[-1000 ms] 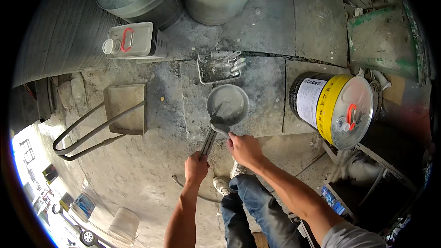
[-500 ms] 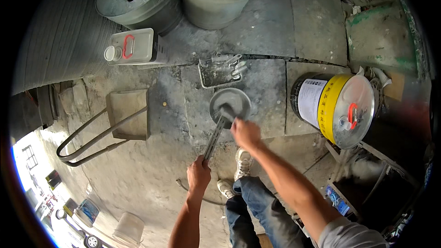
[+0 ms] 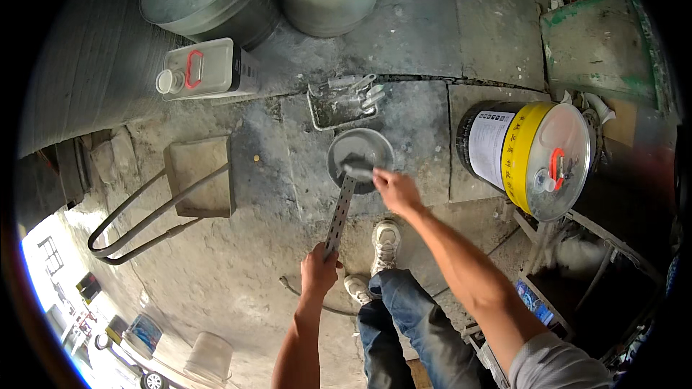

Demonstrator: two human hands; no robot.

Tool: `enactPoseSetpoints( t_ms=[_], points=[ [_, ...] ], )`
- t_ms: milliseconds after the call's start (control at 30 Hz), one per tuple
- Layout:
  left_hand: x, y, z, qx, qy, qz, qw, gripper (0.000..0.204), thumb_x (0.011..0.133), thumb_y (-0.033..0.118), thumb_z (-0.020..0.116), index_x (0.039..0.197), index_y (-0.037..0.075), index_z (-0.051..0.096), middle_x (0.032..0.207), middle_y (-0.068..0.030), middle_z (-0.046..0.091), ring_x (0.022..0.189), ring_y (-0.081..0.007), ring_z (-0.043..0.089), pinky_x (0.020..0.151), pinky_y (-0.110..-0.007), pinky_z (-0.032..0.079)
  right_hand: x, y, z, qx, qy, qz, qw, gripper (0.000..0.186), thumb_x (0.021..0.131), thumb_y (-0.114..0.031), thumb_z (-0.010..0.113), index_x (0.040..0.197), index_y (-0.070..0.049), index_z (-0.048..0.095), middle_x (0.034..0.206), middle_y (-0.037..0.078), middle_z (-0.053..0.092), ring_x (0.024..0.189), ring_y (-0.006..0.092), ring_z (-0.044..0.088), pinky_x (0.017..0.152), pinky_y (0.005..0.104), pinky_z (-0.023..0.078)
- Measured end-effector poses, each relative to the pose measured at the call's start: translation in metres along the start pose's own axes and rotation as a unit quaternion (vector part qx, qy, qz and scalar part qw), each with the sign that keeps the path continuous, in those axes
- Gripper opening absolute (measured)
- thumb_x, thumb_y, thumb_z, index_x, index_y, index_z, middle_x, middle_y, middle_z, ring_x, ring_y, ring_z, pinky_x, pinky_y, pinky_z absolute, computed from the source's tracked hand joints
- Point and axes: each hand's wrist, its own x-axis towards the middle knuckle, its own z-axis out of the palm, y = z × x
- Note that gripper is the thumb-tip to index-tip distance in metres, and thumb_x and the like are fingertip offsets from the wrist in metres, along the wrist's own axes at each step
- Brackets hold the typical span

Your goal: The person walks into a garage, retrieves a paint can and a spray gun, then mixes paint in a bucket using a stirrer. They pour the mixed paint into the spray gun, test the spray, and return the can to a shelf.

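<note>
My left hand is closed round the lower end of a slotted metal bar, a grey strip with rows of holes. Its far end slants into a round grey pan on the floor. In my right hand is the end of a short flat-headed tool; whether it is a scraper or a brush is unclear. The tool's head lies against the bar's far end, over the pan. Dark grey material covers part of the pan's bottom.
Just beyond the pan sits a tray with several hand tools. At the right stands a yellow-banded bucket. A long-handled dustpan lies left; a red-handled can and two large drums are farther back.
My right hand has shifted slightly right and up, and the tool has turned from a steep slant to nearly level. The bar stands a little more upright in my left hand.
</note>
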Motion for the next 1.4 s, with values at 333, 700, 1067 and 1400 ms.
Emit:
enactPoseSetpoints(
  t_ms=[333,700,1067,1400],
  points=[
    [0.006,0.005,0.009,0.095,0.069,0.049,0.992,0.021,0.088,0.019,0.062,0.102,0.003,0.064,0.069,-0.01,0.069,0.064,-0.0222,0.069,0.061,-0.037,0.052,-0.006,-0.031,0.019,-0.094,0.133,-0.062,0.985,0.025,0.095,-0.026,0.052,0.088,-0.006,0.064,0.064,0.019,0.064,0.06,0.038,0.065,0.053,0.0493,0.052],
    [-0.007,0.016,0.003,0.071,0.018,0.01,0.997,0.027,0.088,0.017,0.058,0.113,0.008,0.06,0.075,-0.0152,0.069,0.075,-0.0389,0.067,0.069,-0.048,0.051,0.018,-0.002,0.013,-0.084,0.106,0.003,0.991,0.037,0.098,-0.033,0.048,0.088,-0.003,0.067,0.066,0.02,0.065,0.058,0.0387,0.064,0.054,0.0502,0.052],
    [-0.017,0.007,0.016,0.348,0.104,0.14,0.921,0.046,0.092,0.008,0.05,0.137,0.013,0.049,0.092,-0.0168,0.065,0.079,-0.0377,0.064,0.067,-0.049,0.05,-0.021,-0.025,-0.006,-0.097,0.093,-0.023,0.991,0.029,0.096,-0.033,0.053,0.089,-0.009,0.069,0.071,0.016,0.067,0.064,0.0371,0.066,0.059,0.0486,0.053],
    [-0.001,0.007,0.021,0.208,0.196,0.171,0.943,0.048,0.086,0.019,0.063,0.132,0.008,0.052,0.099,-0.0177,0.062,0.087,-0.0393,0.062,0.07,-0.051,0.05,-0.085,-0.047,-0.001,-0.053,0.112,-0.095,0.988,0.032,0.095,-0.031,0.054,0.114,-0.01,0.067,0.068,0.019,0.066,0.059,0.0372,0.065,0.055,0.0465,0.053]
  ],
)
